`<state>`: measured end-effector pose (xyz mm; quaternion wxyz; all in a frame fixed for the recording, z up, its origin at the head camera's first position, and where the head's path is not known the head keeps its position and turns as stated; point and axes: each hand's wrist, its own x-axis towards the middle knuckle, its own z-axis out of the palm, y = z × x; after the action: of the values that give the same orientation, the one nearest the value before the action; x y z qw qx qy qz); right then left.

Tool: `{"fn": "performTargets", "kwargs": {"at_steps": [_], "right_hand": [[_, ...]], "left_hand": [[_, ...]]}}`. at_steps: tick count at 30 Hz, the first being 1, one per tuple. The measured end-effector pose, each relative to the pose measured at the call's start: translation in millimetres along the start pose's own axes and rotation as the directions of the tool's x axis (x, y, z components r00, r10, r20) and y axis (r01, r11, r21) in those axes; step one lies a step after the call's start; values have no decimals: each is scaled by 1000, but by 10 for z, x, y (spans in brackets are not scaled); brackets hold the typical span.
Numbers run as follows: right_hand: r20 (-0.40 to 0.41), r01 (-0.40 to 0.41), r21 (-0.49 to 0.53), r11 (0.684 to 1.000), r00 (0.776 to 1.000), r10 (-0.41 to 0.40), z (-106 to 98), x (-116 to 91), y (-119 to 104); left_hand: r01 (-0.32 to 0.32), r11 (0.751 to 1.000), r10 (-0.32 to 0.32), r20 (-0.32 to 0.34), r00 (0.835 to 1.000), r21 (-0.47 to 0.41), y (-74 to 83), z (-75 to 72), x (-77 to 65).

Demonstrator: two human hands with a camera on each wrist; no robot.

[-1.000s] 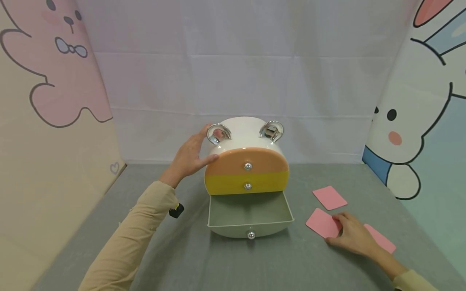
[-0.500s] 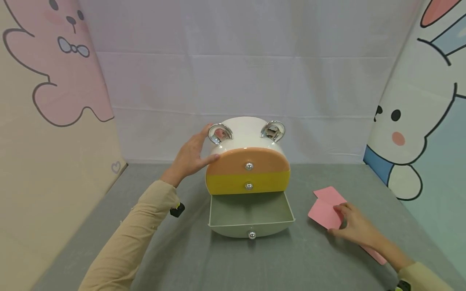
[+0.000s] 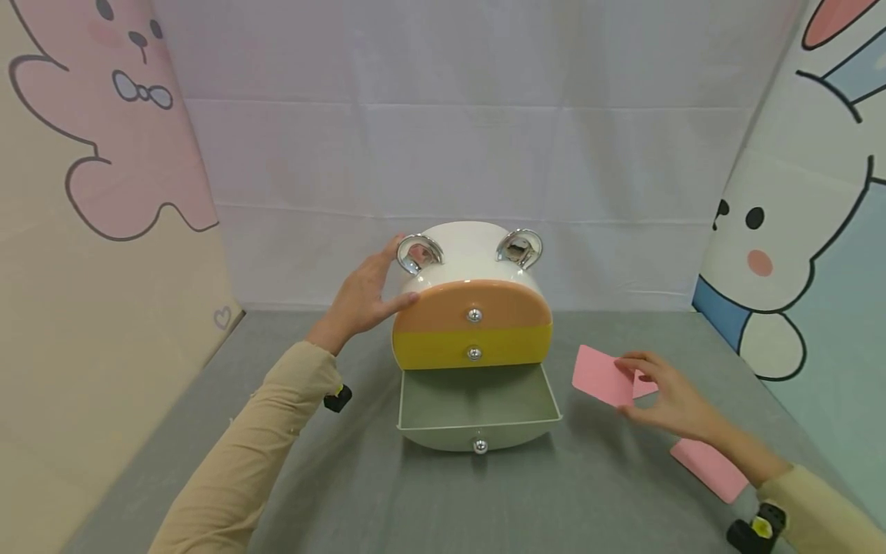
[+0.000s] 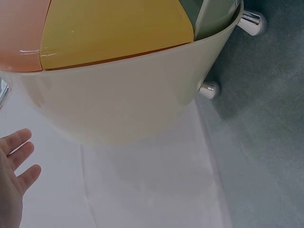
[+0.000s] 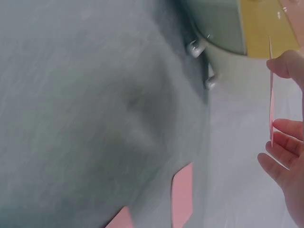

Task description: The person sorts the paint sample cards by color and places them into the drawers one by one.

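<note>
A small white drawer cabinet (image 3: pixel 465 250) with shiny silver ears stands in the middle of the table. Its orange drawer (image 3: pixel 443 306) and yellow drawer (image 3: pixel 436 351) are closed, while the green bottom drawer (image 3: pixel 477 396) is pulled out with nothing visible inside. My left hand (image 3: pixel 360 300) rests on the cabinet's left side by the ear, fingers extended. In my right hand (image 3: pixel 667 396) a pink card (image 3: pixel 601 375) is pinched by its edges between thumb and fingers, raised off the table; the right wrist view shows this card (image 5: pixel 271 99) edge-on.
Two more pink cards lie on the grey table (image 3: pixel 415 500) at the right: one card (image 3: pixel 644 385) partly behind my right hand, another card (image 3: pixel 711 469) by the right forearm. A white cloth (image 3: pixel 443 154) hangs behind; printed panels flank both sides.
My right hand has picked up the pink card from the table, lifting it up and slightly leftward. The left hand stays on the cabinet.
</note>
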<state>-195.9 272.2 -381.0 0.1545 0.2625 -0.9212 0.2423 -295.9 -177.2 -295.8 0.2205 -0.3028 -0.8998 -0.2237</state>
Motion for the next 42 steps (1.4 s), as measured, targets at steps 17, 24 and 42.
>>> {"fn": "performTargets", "kwargs": {"at_steps": [17, 24, 42], "right_hand": [[86, 185, 146, 972, 976, -199, 214, 400, -537], [112, 243, 161, 957, 958, -262, 387, 510, -700], [111, 298, 119, 947, 944, -311, 663, 661, -794]], "left_hand": [[-7, 1000, 7, -10, 1000, -3, 13, -15, -12], [5, 1000, -5, -5, 1000, 0, 13, -14, -17], [7, 1000, -7, 1, 1000, -3, 24, -12, -11]]}}
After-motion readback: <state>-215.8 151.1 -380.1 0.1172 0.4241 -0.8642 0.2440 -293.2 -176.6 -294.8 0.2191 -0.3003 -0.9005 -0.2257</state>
